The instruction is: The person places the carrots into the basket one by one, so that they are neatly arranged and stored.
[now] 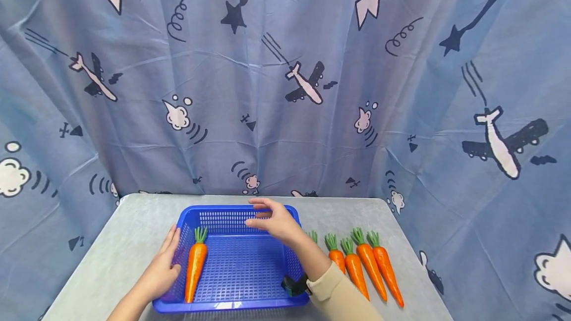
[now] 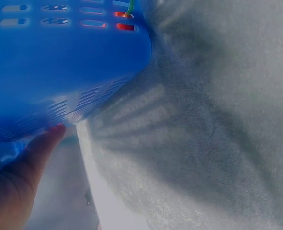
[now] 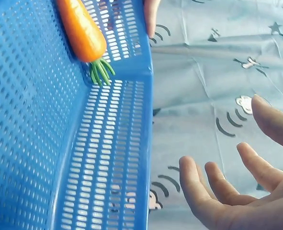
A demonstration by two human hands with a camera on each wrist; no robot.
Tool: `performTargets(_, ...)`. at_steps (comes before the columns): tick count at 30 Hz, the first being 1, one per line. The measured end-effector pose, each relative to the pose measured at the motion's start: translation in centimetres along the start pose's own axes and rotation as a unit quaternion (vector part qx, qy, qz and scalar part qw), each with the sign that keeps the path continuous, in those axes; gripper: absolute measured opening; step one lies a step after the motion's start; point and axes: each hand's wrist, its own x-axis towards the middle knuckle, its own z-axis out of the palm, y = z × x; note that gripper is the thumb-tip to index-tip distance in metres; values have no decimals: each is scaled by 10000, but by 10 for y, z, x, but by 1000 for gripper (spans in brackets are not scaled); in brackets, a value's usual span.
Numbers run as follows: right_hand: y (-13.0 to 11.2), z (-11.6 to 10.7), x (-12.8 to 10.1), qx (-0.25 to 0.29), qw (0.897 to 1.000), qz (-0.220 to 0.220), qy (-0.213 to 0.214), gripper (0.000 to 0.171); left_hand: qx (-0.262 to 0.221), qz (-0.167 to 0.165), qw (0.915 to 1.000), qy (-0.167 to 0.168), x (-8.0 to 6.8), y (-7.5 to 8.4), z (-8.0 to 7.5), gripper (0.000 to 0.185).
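1. Where the grey table [image 1: 134, 227] comes nearest, the left hand [image 1: 162, 269] lies flat against the outer left wall of the blue basket [image 1: 241, 306], fingers straight and close together, touching the plastic without curling round it.
2. Seen from the left wrist, only the thumb [image 2: 40, 146] shows, resting under the basket's [image 2: 60, 72] corner; the other fingers are out of sight there.
3. Inside the basket, along its left wall, lies one carrot [image 1: 195, 266], orange root pointing near and green top pointing far, just beside the left hand's fingers with the wall between them.
4. On the bare table right of the basket, five more carrots [image 1: 368, 269] lie side by side in a row, tops far, tips near; the leftmost is mostly hidden behind the right forearm in its beige sleeve [image 1: 339, 301].
5. Farther in, the right hand [image 1: 274, 222] hovers over the basket's far right part, holding nothing, its fingers [image 3: 198, 191] slightly spread and loosely bent, pointing left.
6. From the right wrist, the carrot [image 3: 81, 31] shows in the basket's [image 3: 131, 143] far corner, well apart from that hand [image 3: 246, 191].
7. Beyond the table hangs a blue curtain [image 1: 285, 88] printed with planes, clouds and stars.
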Motion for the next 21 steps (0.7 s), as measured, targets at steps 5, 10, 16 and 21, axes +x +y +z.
performTargets(5, 9, -14, -9, -75, 9997, -133, 176, 55, -10, 14, 10000, 10, -1, 0, 0, 89)
performTargets(10, 14, -30, -21, -254, 9989, -75, 398, 54, -35, 17, 10000, 3, -1, -1, 0, 90)
performTargets(16, 23, -48, -35, -229, 9968, 59, 769, 54, -5, 28, 10000, 45, -1, -2, 1, 91)
performTargets(21, 31, -62, -46, -235, 9944, 127, 1022, 57, -4, 40, 10000, 50, 0, -2, 1, 91)
